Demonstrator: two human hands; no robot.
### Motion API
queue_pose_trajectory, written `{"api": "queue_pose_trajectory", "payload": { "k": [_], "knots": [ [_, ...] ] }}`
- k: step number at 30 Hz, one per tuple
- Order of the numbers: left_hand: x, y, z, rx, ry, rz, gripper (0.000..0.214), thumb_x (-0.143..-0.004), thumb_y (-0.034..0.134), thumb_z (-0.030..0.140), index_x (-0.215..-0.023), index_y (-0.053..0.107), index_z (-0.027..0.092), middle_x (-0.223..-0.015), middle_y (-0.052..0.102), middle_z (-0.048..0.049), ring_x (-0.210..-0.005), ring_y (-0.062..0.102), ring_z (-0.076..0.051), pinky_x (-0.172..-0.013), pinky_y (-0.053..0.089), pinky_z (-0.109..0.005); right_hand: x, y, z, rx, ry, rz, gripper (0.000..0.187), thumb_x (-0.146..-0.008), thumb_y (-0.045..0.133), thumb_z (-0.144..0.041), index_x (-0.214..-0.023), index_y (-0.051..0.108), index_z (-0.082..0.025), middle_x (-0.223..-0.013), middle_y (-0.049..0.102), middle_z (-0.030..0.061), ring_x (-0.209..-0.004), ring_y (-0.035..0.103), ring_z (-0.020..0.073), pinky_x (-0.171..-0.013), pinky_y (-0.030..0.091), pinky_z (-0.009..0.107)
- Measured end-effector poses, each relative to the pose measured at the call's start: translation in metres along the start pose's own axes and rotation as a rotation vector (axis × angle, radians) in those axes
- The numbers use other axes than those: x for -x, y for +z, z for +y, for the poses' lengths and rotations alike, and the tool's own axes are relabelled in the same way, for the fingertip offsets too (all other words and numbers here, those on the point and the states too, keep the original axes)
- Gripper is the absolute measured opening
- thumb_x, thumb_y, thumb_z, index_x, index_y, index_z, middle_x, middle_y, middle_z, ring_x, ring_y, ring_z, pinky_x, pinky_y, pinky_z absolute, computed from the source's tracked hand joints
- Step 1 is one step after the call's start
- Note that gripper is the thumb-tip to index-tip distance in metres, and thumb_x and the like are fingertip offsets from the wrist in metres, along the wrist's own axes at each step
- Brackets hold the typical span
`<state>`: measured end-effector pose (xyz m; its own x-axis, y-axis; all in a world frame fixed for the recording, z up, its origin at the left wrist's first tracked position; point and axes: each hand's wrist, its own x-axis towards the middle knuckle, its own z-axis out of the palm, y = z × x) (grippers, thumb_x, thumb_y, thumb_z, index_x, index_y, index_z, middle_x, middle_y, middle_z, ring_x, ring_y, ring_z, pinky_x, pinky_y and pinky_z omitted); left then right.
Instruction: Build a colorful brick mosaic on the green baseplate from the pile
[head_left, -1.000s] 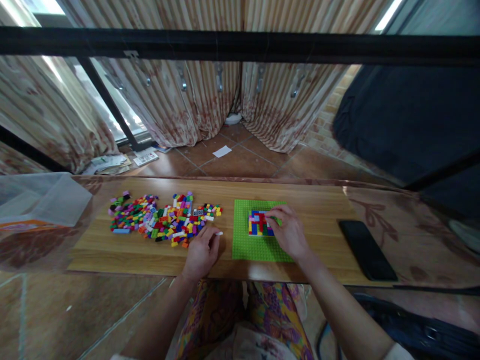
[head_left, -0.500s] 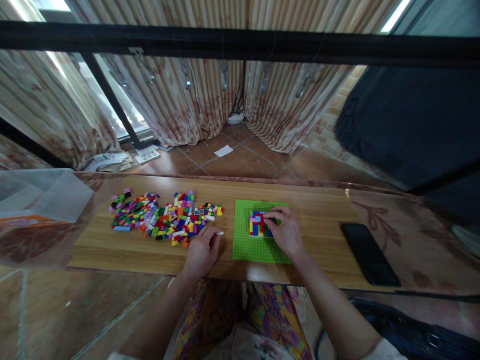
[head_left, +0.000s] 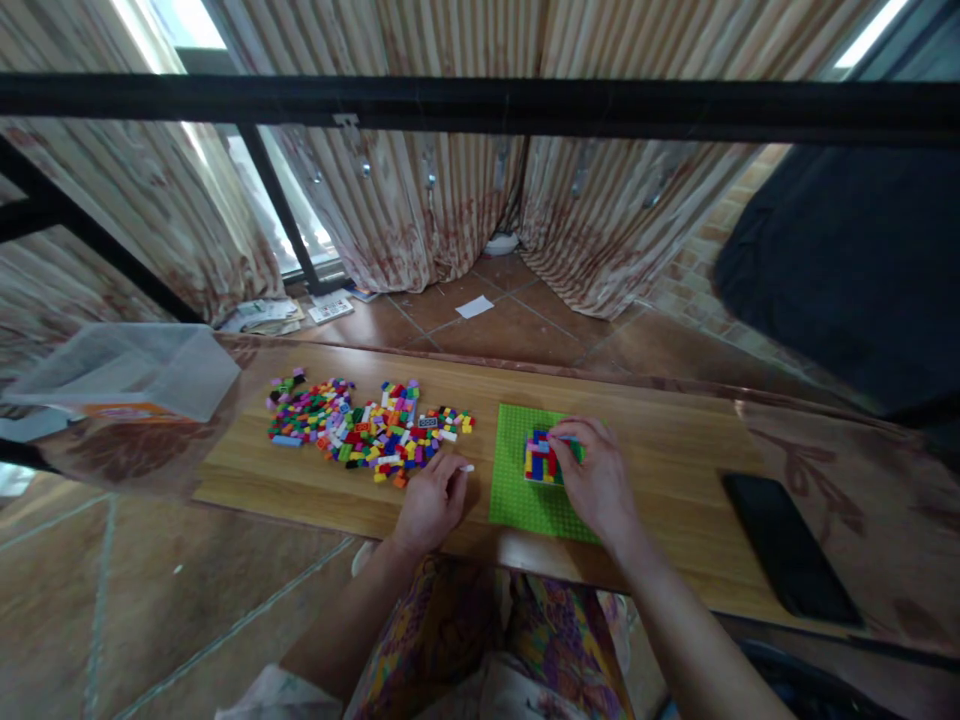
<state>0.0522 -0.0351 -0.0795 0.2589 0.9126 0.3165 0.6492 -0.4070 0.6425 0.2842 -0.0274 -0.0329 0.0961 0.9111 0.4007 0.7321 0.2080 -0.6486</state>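
Item: block build [head_left: 538,460], multicoloured, seated on a green baseplate [head_left: 510,500]; it lay directly beneath the right hand's fingertips and to the right of the left hand. Long axis undetermined, its right part being covered.
Right hand [head_left: 596,480]: nearer of the two, fingers drawn together at the build (whether they gripped a brick could not be told).
Left hand [head_left: 431,505]: thumb and finger pinched on a small white brick [head_left: 466,468], between baseplate and loose brick pile [head_left: 375,430].
Markings: orange label [head_left: 139,411] on a translucent bin [head_left: 180,365], illegible; print on floor papers [head_left: 330,308], too small; no brand legible.
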Motion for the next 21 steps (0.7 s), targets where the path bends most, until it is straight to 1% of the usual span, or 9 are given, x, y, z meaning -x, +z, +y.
{"api": "queue_pose_trajectory", "payload": {
  "k": [3, 5, 7, 8, 10, 14, 17, 21],
  "knots": [
    [0.004, -0.001, 0.002, -0.014, 0.021, 0.062, 0.013, -0.09, 0.047, 0.018, -0.095, 0.058, 0.02, -0.092, 0.064, -0.0054, -0.086, 0.061, -0.016, -0.079, 0.05, -0.028, -0.002, 0.026, -0.029, 0.001, -0.11, -0.21, 0.014, -0.09, 0.052, -0.021, -0.088, 0.066, -0.021, -0.089, 0.067, 0.0052, -0.089, 0.057, 0.0218, -0.083, 0.043, 0.035],
    [0.009, -0.003, 0.003, -0.05, 0.021, 0.11, 0.014, -0.088, 0.047, 0.016, -0.096, 0.058, 0.019, -0.091, 0.064, -0.0055, -0.086, 0.061, -0.016, -0.078, 0.05, -0.028, -0.002, 0.049, -0.042, 0.08, -0.161, -0.335, 0.015, -0.089, 0.052, -0.016, -0.084, 0.066, -0.02, -0.086, 0.067, 0.0053, -0.087, 0.057, 0.0213, -0.081, 0.042, 0.033],
    [0.015, -0.004, 0.004, -0.104, 0.012, 0.132, 0.015, -0.086, 0.047, 0.015, -0.096, 0.057, 0.019, -0.09, 0.063, -0.0057, -0.085, 0.061, -0.016, -0.075, 0.05, -0.028, -0.003, 0.07, -0.05, 0.15, -0.198, -0.423, 0.016, -0.089, 0.053, -0.013, -0.083, 0.066, -0.019, -0.085, 0.066, 0.0051, -0.086, 0.056, 0.0206, -0.081, 0.041, 0.032],
    [0.018, -0.004, 0.004, -0.133, 0.003, 0.132, 0.015, -0.086, 0.048, 0.014, -0.096, 0.057, 0.019, -0.089, 0.062, -0.0058, -0.083, 0.061, -0.017, -0.074, 0.05, -0.027, -0.003, 0.078, -0.051, 0.17, -0.21, -0.445, 0.016, -0.089, 0.053, -0.013, -0.083, 0.066, -0.019, -0.085, 0.066, 0.0051, -0.087, 0.056, 0.0204, -0.082, 0.041, 0.032],
    [0.022, -0.004, 0.004, -0.183, -0.022, 0.123, 0.015, -0.086, 0.047, 0.015, -0.097, 0.058, 0.018, -0.088, 0.061, -0.0058, -0.08, 0.06, -0.016, -0.072, 0.05, -0.027, -0.006, 0.089, -0.052, 0.184, -0.219, -0.448, 0.014, -0.09, 0.054, -0.016, -0.087, 0.067, -0.019, -0.089, 0.066, 0.0052, -0.09, 0.056, 0.02, -0.084, 0.04, 0.03],
    [0.025, 0.0, 0.002, -0.232, -0.07, 0.119, 0.016, -0.091, 0.043, 0.018, -0.098, 0.058, 0.019, -0.088, 0.061, -0.0052, -0.08, 0.06, -0.016, -0.073, 0.05, -0.028, -0.013, 0.1, -0.051, 0.228, -0.175, -0.41, 0.015, -0.091, 0.054, -0.024, -0.09, 0.068, -0.02, -0.092, 0.065, 0.005, -0.092, 0.055, 0.0195, -0.085, 0.039, 0.029],
    [0.023, 0.002, 0.001, -0.235, -0.092, 0.101, 0.017, -0.092, 0.041, 0.019, -0.097, 0.057, 0.019, -0.09, 0.06, -0.005, -0.081, 0.06, -0.016, -0.072, 0.049, -0.027, -0.017, 0.108, -0.055, 0.294, -0.122, -0.407, 0.015, -0.091, 0.055, -0.027, -0.088, 0.069, -0.02, -0.093, 0.065, 0.0054, -0.091, 0.056, 0.0194, -0.082, 0.039, 0.029],
    [0.022, 0.002, 0.001, -0.227, -0.104, 0.074, 0.012, -0.091, 0.044, 0.018, -0.094, 0.056, 0.019, -0.09, 0.059, -0.0048, -0.08, 0.059, -0.016, -0.07, 0.048, -0.027, -0.02, 0.117, -0.063, 0.356, -0.014, -0.398, 0.017, -0.089, 0.057, -0.031, -0.085, 0.07, -0.021, -0.092, 0.065, 0.0051, -0.088, 0.057, 0.0187, -0.076, 0.039, 0.028]
  ]
}}
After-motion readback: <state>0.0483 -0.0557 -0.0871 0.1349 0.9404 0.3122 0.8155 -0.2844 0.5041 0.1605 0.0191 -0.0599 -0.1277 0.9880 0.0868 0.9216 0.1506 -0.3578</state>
